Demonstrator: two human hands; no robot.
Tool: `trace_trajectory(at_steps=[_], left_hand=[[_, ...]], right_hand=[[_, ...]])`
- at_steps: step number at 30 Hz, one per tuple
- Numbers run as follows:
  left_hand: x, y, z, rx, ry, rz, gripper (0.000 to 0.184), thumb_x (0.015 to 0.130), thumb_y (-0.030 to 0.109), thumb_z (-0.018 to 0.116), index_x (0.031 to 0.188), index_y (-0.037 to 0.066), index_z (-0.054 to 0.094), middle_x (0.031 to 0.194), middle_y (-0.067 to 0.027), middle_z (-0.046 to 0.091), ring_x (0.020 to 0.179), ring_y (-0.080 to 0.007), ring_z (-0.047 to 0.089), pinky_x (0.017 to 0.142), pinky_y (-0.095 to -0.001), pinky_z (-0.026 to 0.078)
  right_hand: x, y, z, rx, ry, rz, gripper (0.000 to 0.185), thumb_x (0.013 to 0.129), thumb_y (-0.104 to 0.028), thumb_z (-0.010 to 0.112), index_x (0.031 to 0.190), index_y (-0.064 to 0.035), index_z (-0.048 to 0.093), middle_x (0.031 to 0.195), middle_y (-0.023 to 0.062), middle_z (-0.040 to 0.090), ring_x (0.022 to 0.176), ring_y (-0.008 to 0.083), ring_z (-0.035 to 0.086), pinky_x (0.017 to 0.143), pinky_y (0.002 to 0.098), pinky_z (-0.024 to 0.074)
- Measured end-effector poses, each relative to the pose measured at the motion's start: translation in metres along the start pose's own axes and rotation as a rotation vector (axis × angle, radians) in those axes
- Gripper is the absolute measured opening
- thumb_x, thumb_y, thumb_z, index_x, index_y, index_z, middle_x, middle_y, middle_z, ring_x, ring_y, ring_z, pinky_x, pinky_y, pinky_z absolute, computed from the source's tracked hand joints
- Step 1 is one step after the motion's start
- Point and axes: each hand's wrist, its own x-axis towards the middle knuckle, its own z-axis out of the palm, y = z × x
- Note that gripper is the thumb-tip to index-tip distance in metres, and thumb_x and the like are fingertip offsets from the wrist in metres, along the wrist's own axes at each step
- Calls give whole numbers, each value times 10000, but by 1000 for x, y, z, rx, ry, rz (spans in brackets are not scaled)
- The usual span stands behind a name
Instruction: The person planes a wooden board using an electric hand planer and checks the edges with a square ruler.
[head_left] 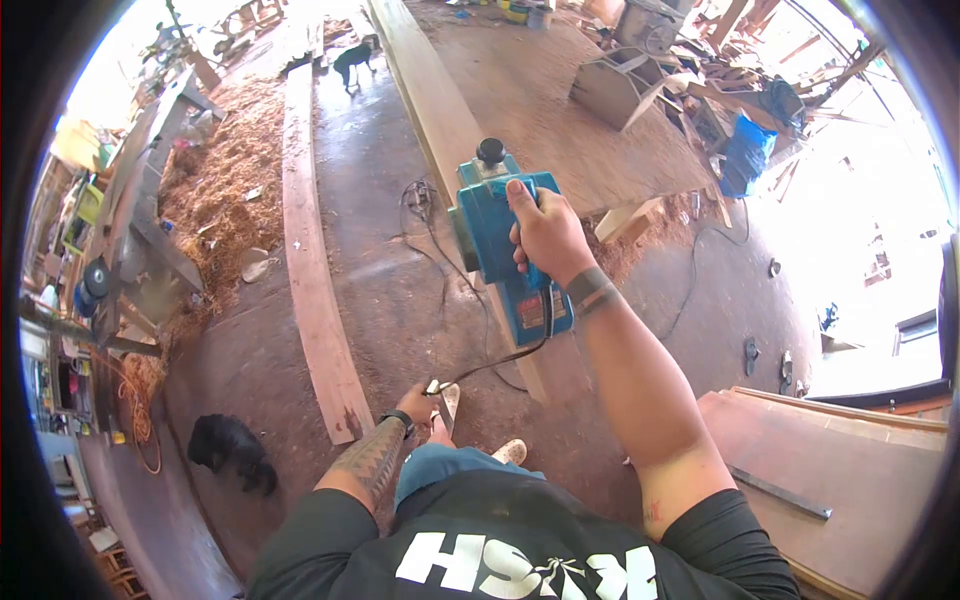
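Note:
A teal electric planer (493,232) rests on a long pale board (440,95) that runs away from me. My right hand (550,232) is wrapped round the planer's top handle, the thumb lying on top. A dark cord leaves the planer's rear and curves to my left hand (420,402), low near my waist. The fingers of my left hand are closed round the cord, with a small white piece showing beside them.
Another long plank (305,240) lies to the left beside wood shavings (225,150). A black dog (232,452) lies at lower left; another dog (353,64) stands farther off. A wooden panel (850,480) is at lower right, and a cord (683,300) trails across the floor.

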Motion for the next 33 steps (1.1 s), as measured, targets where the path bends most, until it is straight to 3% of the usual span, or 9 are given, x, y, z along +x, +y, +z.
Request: trace_trajectory(at_steps=[3, 7, 9, 11, 13, 15, 19, 23, 33], left_hand=[[5, 4, -36, -117, 218, 124, 272, 1058, 253, 668, 1225, 45, 617, 971, -145, 730, 574, -231, 650, 471, -397, 513], [-31, 99, -75, -376, 778, 483, 329, 1112, 305, 623, 1278, 31, 546, 1037, -125, 723, 584, -189, 641, 463, -339, 514], [-84, 214, -109, -520, 950, 771, 365, 1087, 261, 703, 1305, 21, 536, 976, -74, 636, 846, -183, 627, 711, -336, 539], [-102, 287, -134, -469, 917, 971, 484, 1084, 376, 730, 1320, 1, 536, 1084, -62, 630, 946, -156, 616, 832, -306, 539], [-92, 361, -170, -112, 1013, 1297, 410, 1087, 298, 731, 1326, 36, 524, 1140, -95, 717, 935, -123, 660, 782, -271, 556], [-120, 445, -161, -181, 816, 1461, 446, 1063, 307, 765, 1321, 4, 564, 1165, -74, 635, 1045, -138, 612, 874, -296, 548], [-95, 570, -164, 203, 768, 1545, 606, 938, 381, 891, 1302, 15, 573, 1155, -163, 689, 1048, -296, 696, 888, -431, 571], [-81, 641, -144, 393, 622, 1453, 639, 849, 451, 945, 1177, 41, 580, 1035, -186, 700, 970, -363, 710, 874, -477, 560], [-22, 693, -182, 504, 400, 1389, 595, 824, 401, 965, 1125, 71, 572, 1045, -202, 755, 1060, -434, 742, 895, -506, 563]], right_hand=[[19, -4, 3, 8, -6, -7, 582, 1121, -515, 580, 970, 46, 612, 729, 81, 631, 509, 181, 637, 465, 359, 532], [36, -11, 11, 9, -6, -10, 583, 1121, -512, 578, 980, 52, 617, 726, 81, 629, 508, 184, 636, 464, 360, 532], [50, -21, 13, -9, -2, -9, 580, 1121, -510, 579, 985, 52, 620, 729, 82, 634, 512, 182, 639, 466, 360, 532], [63, -18, 12, 1, -6, -4, 583, 1121, -513, 576, 995, 54, 623, 733, 83, 639, 515, 180, 641, 470, 360, 532], [78, -23, 15, -6, -5, 8, 586, 1121, -518, 572, 1000, 53, 627, 736, 82, 643, 517, 177, 644, 473, 360, 533], [83, -28, 18, -28, 3, 16, 589, 1121, -524, 568, 1002, 49, 629, 736, 81, 644, 518, 174, 647, 476, 359, 533], [112, -38, 29, -48, 8, 26, 589, 1119, -534, 568, 972, 33, 628, 736, 86, 655, 520, 177, 655, 478, 362, 531], [141, -50, 43, -66, 33, 28, 585, 1119, -533, 568, 948, 24, 626, 736, 92, 666, 521, 186, 662, 478, 369, 529], [198, -62, 57, -115, 11, 0, 617, 1123, -568, 546, 1042, 34, 649, 778, 105, 667, 547, 184, 661, 495, 367, 557]])
